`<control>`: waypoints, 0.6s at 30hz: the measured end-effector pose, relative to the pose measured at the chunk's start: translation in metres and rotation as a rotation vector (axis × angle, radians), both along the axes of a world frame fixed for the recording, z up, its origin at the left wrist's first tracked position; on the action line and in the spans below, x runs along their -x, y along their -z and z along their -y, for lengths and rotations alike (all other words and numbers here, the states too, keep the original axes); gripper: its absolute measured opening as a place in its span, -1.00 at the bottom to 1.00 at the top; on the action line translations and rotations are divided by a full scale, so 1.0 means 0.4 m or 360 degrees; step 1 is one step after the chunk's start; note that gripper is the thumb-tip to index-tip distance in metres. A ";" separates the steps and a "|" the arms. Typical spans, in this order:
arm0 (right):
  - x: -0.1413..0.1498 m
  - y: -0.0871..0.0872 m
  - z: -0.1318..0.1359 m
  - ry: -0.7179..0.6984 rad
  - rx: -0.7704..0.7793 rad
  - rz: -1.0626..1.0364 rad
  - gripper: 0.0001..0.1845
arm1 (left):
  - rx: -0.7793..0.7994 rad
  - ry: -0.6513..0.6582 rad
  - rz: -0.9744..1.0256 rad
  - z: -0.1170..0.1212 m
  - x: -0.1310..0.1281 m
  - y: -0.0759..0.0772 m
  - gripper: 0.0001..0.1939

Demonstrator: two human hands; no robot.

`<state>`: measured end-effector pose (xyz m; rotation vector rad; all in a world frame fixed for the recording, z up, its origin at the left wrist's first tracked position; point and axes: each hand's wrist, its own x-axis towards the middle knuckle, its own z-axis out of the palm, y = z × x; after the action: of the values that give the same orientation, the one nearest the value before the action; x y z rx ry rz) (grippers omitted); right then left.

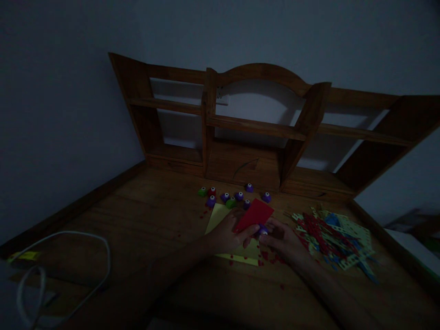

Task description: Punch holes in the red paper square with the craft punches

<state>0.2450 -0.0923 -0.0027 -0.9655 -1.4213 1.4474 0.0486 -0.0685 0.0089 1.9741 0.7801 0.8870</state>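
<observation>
In the head view, my left hand (227, 234) is closed on a piece of red paper (256, 214), its thumb on the lower edge. A small purple paper punch (263, 230) sits at the paper's lower right edge, gripped by the fingers of my right hand (283, 236). Whether the paper is inside the punch's slot cannot be made out. Beneath both hands lies a yellow sheet (223, 260). Tiny red paper bits (271, 256) are scattered on and beside it. Behind the hands stand several more punches: purple (266, 197), green (202, 191) and red (212, 191).
To the right lies a heap of cut-up red, yellow and blue paper scraps (326, 236). A wooden shelf unit (244, 165) stands along the back of the wooden desk (147, 215). A white cable (108, 256) loops at the left.
</observation>
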 end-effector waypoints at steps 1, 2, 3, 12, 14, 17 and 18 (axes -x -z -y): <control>-0.001 0.002 -0.001 -0.0011 0.0000 -0.0009 -0.59 | -0.0059 0.0020 -0.0033 -0.001 0.001 -0.003 -0.60; -0.002 0.006 -0.003 -0.0019 0.0000 -0.0022 -0.58 | -0.0127 0.0042 -0.0066 -0.001 0.002 -0.007 -0.60; -0.003 0.010 -0.004 -0.0023 0.0005 -0.0032 -0.58 | -0.0201 0.0059 -0.0098 -0.002 0.003 -0.011 -0.60; -0.011 -0.002 0.000 -0.0001 -0.0091 0.0057 -0.66 | -0.0531 -0.0018 -0.0206 -0.005 0.005 -0.014 -0.70; -0.011 -0.009 0.001 -0.0032 -0.0099 0.0039 -0.63 | -0.0538 -0.0015 -0.0211 -0.004 0.006 -0.015 -0.71; -0.015 -0.007 0.003 0.0012 -0.0091 0.0040 -0.65 | -0.0529 0.0021 -0.0185 -0.002 0.006 -0.017 -0.74; -0.015 -0.005 0.003 0.0034 -0.0080 0.0041 -0.66 | -0.0515 0.0026 -0.0169 0.000 0.006 -0.018 -0.75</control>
<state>0.2511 -0.0937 -0.0006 -0.9680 -1.4550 1.3819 0.0461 -0.0683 0.0160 2.3234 0.7127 0.9521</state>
